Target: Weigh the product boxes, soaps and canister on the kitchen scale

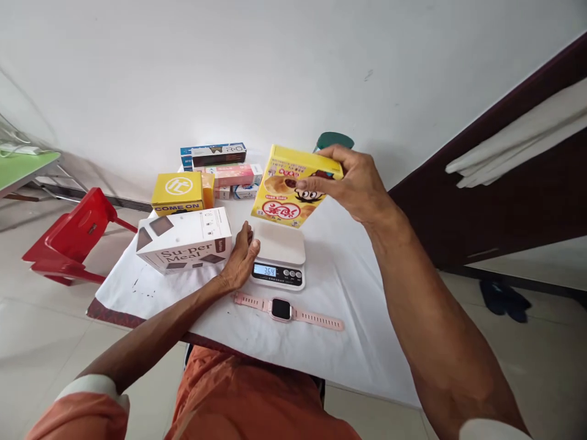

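Note:
My right hand (353,183) grips a yellow snack box (279,189) by its upper right part, thumb across the printed front. The box is tilted and upside down, above the white plate of a kitchen scale (284,244). The scale's lit display seems to read 364. My left hand (241,260) holds nothing, its fingers stretched out along the scale's left side; whether it touches the scale I cannot tell. Left of that hand is a white "Su-per Meal" box (186,241). A pink-strapped smartwatch (281,309) lies in front of the scale.
Behind the white box stand a yellow "COME ON" box (178,190) and several smaller cartons, among them a pink one (232,175). A dark green lid (334,140) shows behind my right hand. A red chair (76,238) is left of the white-covered table (362,342).

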### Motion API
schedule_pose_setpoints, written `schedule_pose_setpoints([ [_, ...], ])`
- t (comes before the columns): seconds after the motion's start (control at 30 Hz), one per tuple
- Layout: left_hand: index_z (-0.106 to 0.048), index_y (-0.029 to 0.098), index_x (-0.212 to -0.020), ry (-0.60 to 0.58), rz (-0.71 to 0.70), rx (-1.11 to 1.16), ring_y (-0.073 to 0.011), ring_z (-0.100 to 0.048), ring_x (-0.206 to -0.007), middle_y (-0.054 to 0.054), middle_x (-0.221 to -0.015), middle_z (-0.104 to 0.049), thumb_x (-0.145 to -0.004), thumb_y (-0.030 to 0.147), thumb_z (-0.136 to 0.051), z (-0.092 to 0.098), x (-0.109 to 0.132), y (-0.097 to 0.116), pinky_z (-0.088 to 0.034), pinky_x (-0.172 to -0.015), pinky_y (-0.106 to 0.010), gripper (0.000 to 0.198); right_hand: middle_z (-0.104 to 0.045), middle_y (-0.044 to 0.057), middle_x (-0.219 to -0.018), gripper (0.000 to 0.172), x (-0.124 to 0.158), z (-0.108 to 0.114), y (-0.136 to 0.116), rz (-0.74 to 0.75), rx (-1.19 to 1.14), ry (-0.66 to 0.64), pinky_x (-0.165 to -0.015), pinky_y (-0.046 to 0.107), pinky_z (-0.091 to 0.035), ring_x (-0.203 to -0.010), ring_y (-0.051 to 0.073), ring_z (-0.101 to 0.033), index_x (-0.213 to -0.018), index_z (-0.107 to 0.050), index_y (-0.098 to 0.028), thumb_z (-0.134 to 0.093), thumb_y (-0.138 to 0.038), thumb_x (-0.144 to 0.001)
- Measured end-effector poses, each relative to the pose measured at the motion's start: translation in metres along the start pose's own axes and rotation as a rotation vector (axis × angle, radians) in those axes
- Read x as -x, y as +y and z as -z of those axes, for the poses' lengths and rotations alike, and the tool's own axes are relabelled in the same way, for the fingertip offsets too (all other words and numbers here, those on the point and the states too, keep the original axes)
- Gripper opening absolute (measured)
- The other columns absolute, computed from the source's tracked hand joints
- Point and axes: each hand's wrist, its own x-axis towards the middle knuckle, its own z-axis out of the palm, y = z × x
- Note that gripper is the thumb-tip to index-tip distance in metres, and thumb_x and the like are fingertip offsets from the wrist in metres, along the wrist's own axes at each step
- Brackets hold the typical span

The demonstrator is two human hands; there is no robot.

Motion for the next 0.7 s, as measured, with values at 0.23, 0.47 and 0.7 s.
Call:
schedule_pose_setpoints([
  [0.23,-0.017,0.017,-0.168,0.08,-0.011,0.064,-0.0326,-0.028,-0.161,-0.021,-0.174,-0.021,-0.09,0.091,-0.027,-0.003,-0.002,-0.011,-0.023,-0.132,-0.049,0.108,-0.071,0.0,-0.087,0.058,0.051,-0.003,0.019,-0.076,0.053,-0.005,-0.064,0.031,-0.051,-0.077,0.02,-0.064,-0.096,-0.07,-0.021,-0.094,-0.057,-0.058],
  [0.47,-0.019,0.022,-0.168,0.082,-0.021,0.053,-0.0318,-0.028,-0.161,-0.018,-0.175,-0.021,-0.092,0.088,-0.025,-0.003,-0.002,-0.011,-0.023,-0.132,-0.05,0.101,-0.069,0.008,-0.124,0.094,0.062,-0.003,0.028,-0.109,-0.044,0.027,-0.088,0.043,-0.058,-0.112,0.03,-0.068,-0.133,-0.059,-0.028,-0.088,-0.075,-0.058],
  [0.7,-0.018,0.023,-0.168,0.101,-0.024,0.053,-0.0314,-0.033,-0.159,-0.018,-0.172,-0.028,-0.094,0.087,-0.025,-0.003,-0.004,-0.016,-0.025,-0.131,-0.051,0.098,-0.071,0.006,-0.092,0.071,0.1,-0.003,0.077,-0.322,-0.26,0.53,-0.074,0.035,-0.057,-0.087,0.023,-0.072,-0.1,-0.063,-0.026,-0.041,-0.091,-0.083],
])
